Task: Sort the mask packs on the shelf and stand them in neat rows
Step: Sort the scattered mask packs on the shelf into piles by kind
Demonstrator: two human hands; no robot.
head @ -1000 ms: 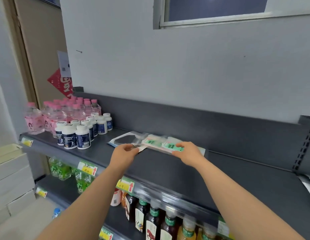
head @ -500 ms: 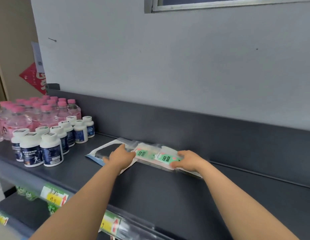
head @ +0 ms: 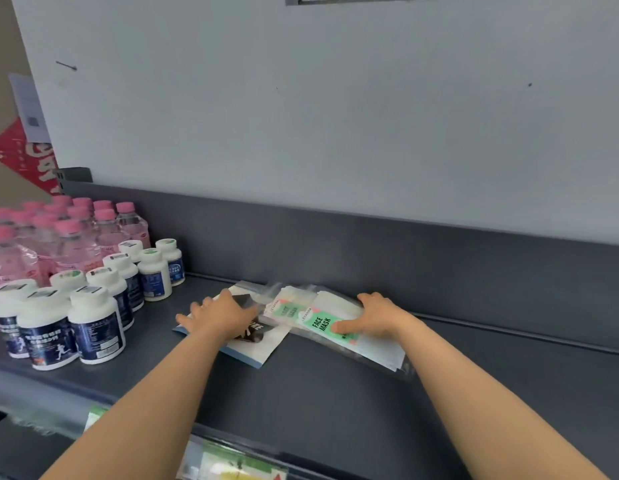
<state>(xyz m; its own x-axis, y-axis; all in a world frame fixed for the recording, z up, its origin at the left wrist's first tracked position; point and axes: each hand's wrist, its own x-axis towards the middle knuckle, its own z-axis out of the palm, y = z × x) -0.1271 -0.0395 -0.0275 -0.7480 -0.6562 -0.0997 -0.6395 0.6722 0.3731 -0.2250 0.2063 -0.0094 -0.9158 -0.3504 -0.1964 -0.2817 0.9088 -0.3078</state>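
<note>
Several flat mask packs lie in a loose overlapping pile on the dark grey shelf (head: pixel 335 393). A clear pack with a green "FACE MASK" label (head: pixel 320 323) lies on the right, and my right hand (head: pixel 374 317) grips its right end, thumb on the label. A second green-labelled pack (head: pixel 289 308) lies partly under it. On the left is a white pack with a black mask (head: pixel 258 336) and a blue edge; my left hand (head: pixel 218 313) rests flat on it with fingers spread.
White pill bottles with dark blue labels (head: pixel 93 323) stand in rows at the left, pink-capped water bottles (head: pixel 59 233) behind them. The shelf's grey back panel (head: pixel 405 258) rises right behind the packs. Price tags (head: pixel 232 465) hang on the shelf's front edge.
My view has moved closer to the shelf. My left hand slid left onto the white pack and spread flat; my right hand has closed around the end of the green-labelled pack.
</note>
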